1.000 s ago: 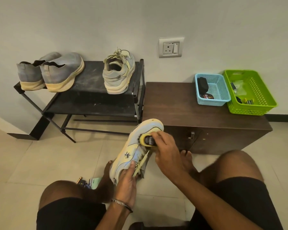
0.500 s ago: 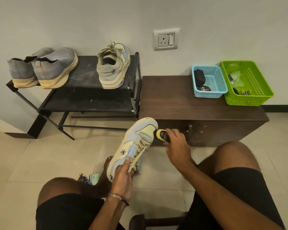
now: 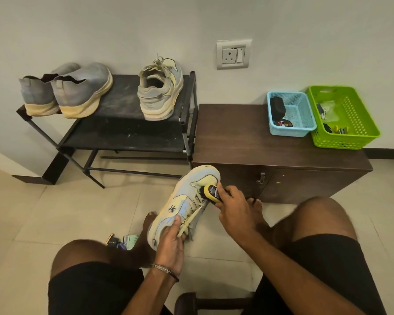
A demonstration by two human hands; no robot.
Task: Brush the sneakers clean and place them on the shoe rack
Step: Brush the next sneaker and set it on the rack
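Note:
A pale blue and yellow sneaker (image 3: 182, 201) is held up in front of my knees, toe pointing away. My left hand (image 3: 171, 244) grips its heel end near the laces. My right hand (image 3: 233, 208) grips a small yellow and black brush (image 3: 210, 193), whose bristles press on the sneaker's upper by the laces. Its matching sneaker (image 3: 160, 89) stands on the top shelf of the black shoe rack (image 3: 123, 135), heel toward me.
A pair of grey slip-on shoes (image 3: 66, 89) sits at the rack's left end. A dark wooden cabinet (image 3: 271, 144) stands right of the rack, bearing a blue basket (image 3: 290, 113) and a green basket (image 3: 344, 117). Small items (image 3: 118, 241) lie on the tiled floor by my left foot.
My right hand swung the brush off the sneaker to its right side, then brought it back onto the upper by the laces. My left hand kept its hold on the heel.

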